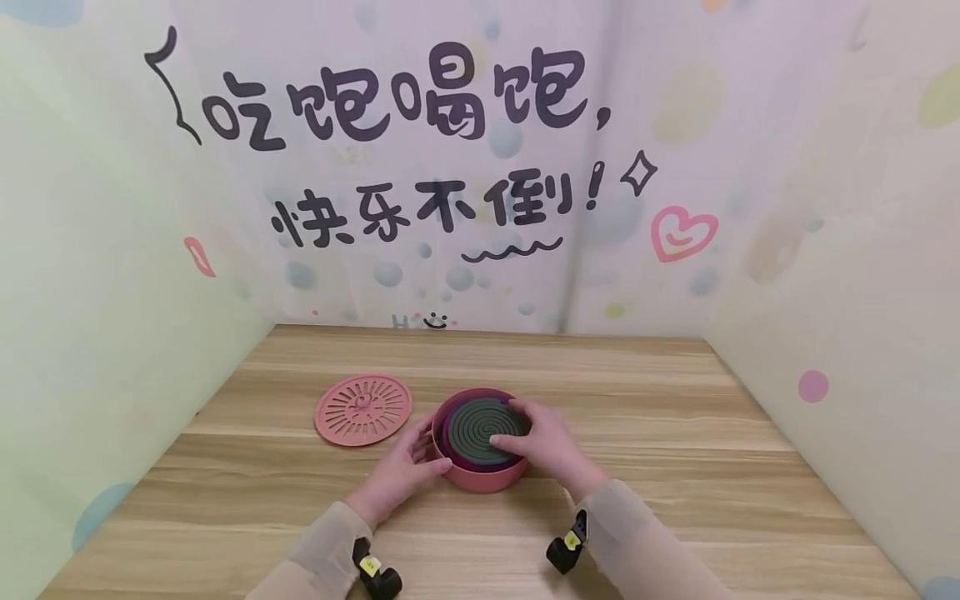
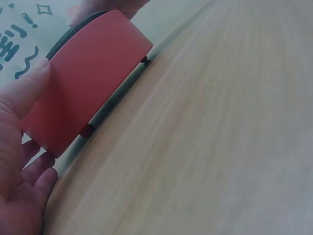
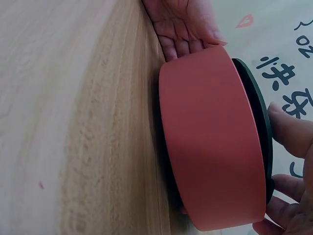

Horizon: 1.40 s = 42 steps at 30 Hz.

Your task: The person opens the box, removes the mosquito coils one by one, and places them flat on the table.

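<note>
A round pink mosquito coil box (image 1: pixel 486 481) stands on the table in front of me. My left hand (image 1: pixel 401 473) holds its left side, thumb at the rim and fingers around the wall. A dark green mosquito coil (image 1: pixel 480 429) lies at the top of the box, its edge rising above the rim in the right wrist view. My right hand (image 1: pixel 551 442) grips the coil at its right edge, thumb on the top face and fingers at the far side. Beneath the green coil a purple layer (image 1: pixel 448 417) shows; the rest of the inside is hidden.
A pink slotted lid (image 1: pixel 363 410) lies flat on the wooden table (image 1: pixel 637 400), left of the box. Printed wall sheets (image 1: pixel 480 283) close off the back and both sides. Small feet (image 2: pixel 87 130) show under the box.
</note>
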Each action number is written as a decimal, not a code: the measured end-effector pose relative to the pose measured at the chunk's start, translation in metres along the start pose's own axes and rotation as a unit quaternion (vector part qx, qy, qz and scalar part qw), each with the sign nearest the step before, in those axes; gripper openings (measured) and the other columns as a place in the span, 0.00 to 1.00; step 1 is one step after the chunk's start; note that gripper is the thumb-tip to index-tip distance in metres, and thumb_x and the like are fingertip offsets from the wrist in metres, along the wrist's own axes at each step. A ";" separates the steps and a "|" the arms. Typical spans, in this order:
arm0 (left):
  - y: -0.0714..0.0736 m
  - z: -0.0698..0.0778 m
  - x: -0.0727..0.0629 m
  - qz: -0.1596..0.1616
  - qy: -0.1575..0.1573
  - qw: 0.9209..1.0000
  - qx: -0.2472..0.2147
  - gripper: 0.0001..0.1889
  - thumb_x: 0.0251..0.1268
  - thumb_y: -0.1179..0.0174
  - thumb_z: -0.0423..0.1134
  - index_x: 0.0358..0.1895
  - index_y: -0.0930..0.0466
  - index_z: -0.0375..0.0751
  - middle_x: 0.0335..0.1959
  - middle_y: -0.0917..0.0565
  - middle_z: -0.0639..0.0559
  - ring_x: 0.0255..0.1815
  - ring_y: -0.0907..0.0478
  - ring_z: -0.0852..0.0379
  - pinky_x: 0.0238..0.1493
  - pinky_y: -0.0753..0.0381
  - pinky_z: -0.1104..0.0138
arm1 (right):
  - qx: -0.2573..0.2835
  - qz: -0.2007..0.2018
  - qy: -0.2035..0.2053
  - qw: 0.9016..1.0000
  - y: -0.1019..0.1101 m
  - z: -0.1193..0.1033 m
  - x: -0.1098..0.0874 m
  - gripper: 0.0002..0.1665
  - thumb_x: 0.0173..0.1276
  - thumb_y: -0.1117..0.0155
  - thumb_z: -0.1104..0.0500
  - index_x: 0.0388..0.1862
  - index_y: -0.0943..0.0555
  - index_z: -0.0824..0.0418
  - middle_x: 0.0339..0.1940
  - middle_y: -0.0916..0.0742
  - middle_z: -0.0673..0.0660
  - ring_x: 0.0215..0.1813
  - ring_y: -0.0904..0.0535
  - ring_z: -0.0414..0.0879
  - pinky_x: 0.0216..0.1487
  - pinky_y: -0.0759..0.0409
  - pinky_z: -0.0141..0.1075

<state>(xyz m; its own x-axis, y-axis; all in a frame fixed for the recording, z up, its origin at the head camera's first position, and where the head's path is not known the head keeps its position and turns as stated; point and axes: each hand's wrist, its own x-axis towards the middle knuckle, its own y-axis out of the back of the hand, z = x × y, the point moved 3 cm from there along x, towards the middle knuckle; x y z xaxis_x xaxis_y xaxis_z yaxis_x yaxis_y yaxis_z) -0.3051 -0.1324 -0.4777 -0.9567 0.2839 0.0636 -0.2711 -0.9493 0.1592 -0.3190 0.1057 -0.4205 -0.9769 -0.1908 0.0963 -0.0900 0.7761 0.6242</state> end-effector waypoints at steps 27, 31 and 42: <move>-0.001 0.003 -0.002 0.004 0.002 1.000 0.009 0.43 0.58 0.31 0.42 0.74 0.45 0.43 0.71 0.36 0.39 0.70 0.38 0.41 0.68 0.36 0.51 | 0.038 0.038 -0.045 0.998 -0.009 0.003 -0.005 0.43 0.53 0.24 0.48 0.65 0.28 0.62 0.65 0.27 0.63 0.65 0.35 0.59 0.65 0.31 0.56; -0.001 0.003 -0.001 0.004 0.000 1.000 -0.001 0.43 0.58 0.31 0.41 0.74 0.46 0.41 0.70 0.36 0.38 0.70 0.38 0.41 0.68 0.36 0.51 | 0.064 0.041 -0.045 0.996 -0.008 0.004 -0.006 0.40 0.53 0.24 0.50 0.63 0.26 0.62 0.63 0.26 0.63 0.64 0.34 0.58 0.65 0.31 0.55; -0.002 0.005 -0.001 0.003 0.000 1.000 -0.016 0.43 0.58 0.31 0.37 0.74 0.46 0.40 0.70 0.36 0.36 0.70 0.38 0.40 0.68 0.36 0.52 | 0.125 0.041 -0.037 0.991 -0.012 0.010 -0.006 0.34 0.55 0.24 0.52 0.59 0.24 0.62 0.62 0.26 0.62 0.63 0.34 0.57 0.66 0.33 0.54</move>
<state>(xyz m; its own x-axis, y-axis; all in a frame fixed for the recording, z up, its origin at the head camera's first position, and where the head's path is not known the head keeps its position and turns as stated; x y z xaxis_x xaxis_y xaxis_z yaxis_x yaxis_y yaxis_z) -0.3031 -0.1299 -0.4728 -0.9585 0.2777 0.0647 -0.2682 -0.9550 0.1265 -0.3137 0.1034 -0.4363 -0.9937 -0.0825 0.0755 -0.0452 0.9136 0.4041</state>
